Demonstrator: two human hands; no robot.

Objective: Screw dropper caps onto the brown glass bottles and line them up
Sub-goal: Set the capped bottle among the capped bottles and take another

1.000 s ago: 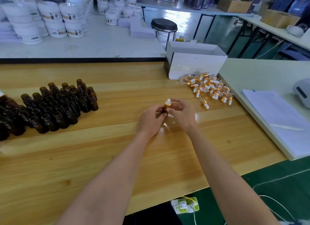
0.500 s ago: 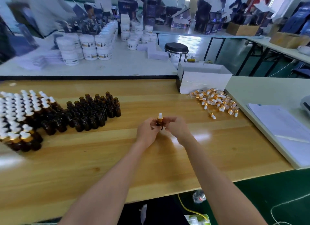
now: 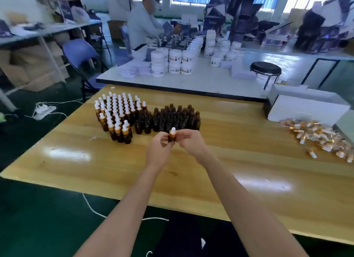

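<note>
Above the wooden table (image 3: 239, 155) I hold one brown glass bottle (image 3: 172, 137) upright, a white and gold dropper cap (image 3: 173, 131) on its neck. My left hand (image 3: 160, 149) grips the bottle body from the left. My right hand (image 3: 191, 142) pinches it from the right at cap height. Behind it stand several uncapped brown bottles (image 3: 172, 118) in a block. Left of those, several capped bottles (image 3: 116, 112) stand in rows. A pile of loose dropper caps (image 3: 318, 136) lies at the right.
An open white box (image 3: 306, 107) sits at the back right of the table. Beyond is a white table with white jars (image 3: 174, 63), a black stool (image 3: 265, 68), and a person working. Cables and a power strip (image 3: 45, 110) lie on the green floor at left.
The view has swung left and up, so the capped rows and the far room now show. Both hands still hold the capped bottle, which now sits closer to the bottle block.
</note>
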